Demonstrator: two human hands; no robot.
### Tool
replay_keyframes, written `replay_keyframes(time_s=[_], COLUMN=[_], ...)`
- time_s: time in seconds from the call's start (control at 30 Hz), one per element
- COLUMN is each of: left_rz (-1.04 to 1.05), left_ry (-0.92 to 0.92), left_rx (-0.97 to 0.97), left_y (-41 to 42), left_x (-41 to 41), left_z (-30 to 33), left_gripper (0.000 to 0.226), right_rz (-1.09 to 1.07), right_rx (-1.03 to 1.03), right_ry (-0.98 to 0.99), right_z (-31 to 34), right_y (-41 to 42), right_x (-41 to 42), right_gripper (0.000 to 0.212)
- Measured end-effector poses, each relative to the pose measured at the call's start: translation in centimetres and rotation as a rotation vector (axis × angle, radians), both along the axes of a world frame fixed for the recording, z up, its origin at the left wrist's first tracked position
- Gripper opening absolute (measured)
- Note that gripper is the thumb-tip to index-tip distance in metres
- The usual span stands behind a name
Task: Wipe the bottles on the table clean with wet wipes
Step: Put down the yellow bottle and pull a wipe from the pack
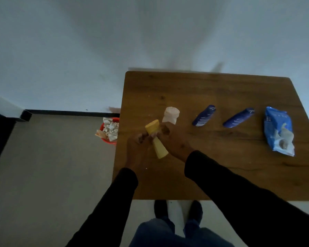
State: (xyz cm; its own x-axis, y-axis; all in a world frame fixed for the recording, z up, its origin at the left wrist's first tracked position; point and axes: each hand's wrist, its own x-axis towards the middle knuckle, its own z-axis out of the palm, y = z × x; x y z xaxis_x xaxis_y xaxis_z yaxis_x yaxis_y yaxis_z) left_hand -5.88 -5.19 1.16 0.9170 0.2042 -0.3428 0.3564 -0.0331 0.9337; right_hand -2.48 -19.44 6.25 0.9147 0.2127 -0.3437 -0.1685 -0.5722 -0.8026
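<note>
A yellow bottle (158,147) with a wide cap end is held between both hands over the left part of the wooden table (221,172). My left hand (137,148) grips it from the left at its narrow middle. My right hand (177,139) curls round it from the right. No wet wipe shows in either hand. A pale pink bottle (170,115) stands just behind. Two dark blue bottles (204,115) (238,118) stand to the right. The blue wet-wipe pack (278,132) lies at the far right.
A red bin (109,140) full of crumpled used wipes stands on the floor beside the table's left edge. A white wall rises close behind the table. My legs and shoes (178,213) are at the table's near edge.
</note>
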Motion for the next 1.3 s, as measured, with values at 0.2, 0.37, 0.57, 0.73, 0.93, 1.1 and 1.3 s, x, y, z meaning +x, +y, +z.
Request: replay_keyframes(time_s=[0.2, 0.37, 0.57, 0.73, 0.93, 1.1, 1.3], left_rz=[-0.089, -0.106, -0.051, 0.030, -0.065, -0.206, -0.379], left_ry=[0.266, 0.387, 0.409, 0.432, 0.241, 0.345, 0.328], left_rx=[-0.071, -0.031, 0.156, 0.364, 0.129, -0.014, 0.020], left_y=[-8.8, -13.6, -15.1, -17.2, -29.2, -39.0, -47.2], left_x=[-2.6, -3.0, -2.0, -1.8, -1.6, 1.9, 5.0], left_z=[-2.6, -5.3, -6.1, -3.4, 1.6, 2.8, 1.3], left_gripper=[0.029, 0.017, 0.026, 0.029, 0.024, 0.029, 0.028], right_rz=[-0.182, -0.374, -0.287, -0.140, -0.161, -0.537, -0.914], right_rx=[-0.181, -0.057, 0.014, 0.168, 0.384, 0.255, 0.051], right_ry=[0.105, 0.275, 0.301, 0.349, 0.342, 0.021, -0.044], right_z=[-3.9, -7.5, -8.9, -5.2, 0.2, 0.0, -4.5], right_y=[-8.1, -12.4, -14.2, -17.2, -26.2, -36.4, -45.2], right_x=[-4.2, -5.7, -4.5, -3.0, -1.8, -0.4, 1.7], right_gripper=[0.033, 0.033, 0.037, 0.029, 0.025, 0.017, 0.023])
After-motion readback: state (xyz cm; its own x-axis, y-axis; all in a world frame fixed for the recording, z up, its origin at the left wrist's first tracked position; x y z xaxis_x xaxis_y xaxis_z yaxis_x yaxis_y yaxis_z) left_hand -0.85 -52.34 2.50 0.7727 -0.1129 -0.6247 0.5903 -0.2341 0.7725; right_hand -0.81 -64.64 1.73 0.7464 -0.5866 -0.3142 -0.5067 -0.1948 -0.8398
